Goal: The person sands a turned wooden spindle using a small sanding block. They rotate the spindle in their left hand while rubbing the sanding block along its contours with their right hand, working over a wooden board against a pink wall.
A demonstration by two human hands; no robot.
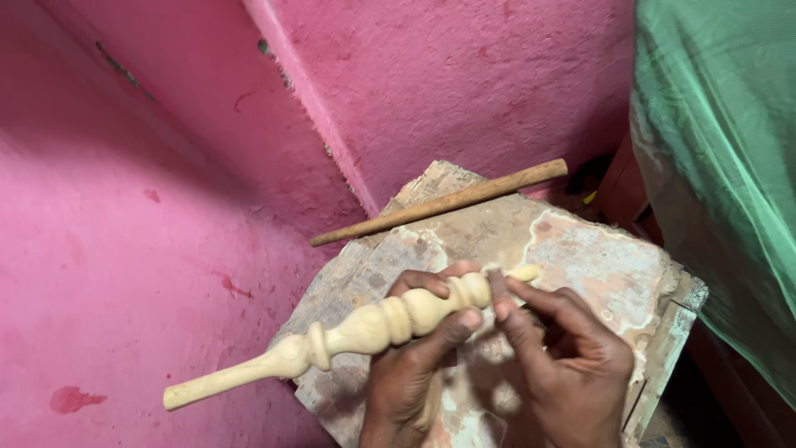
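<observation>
Worn wooden board [580, 249], pink walls [456, 75]

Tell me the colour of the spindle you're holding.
Pale cream, unfinished wood; the head view shows the spindle clearly.

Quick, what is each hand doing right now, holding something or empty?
Left hand: closed around the pale turned wooden spindle.
Right hand: fingertips pinching the spindle's thin end; whether it grips anything else cannot be told.
</observation>
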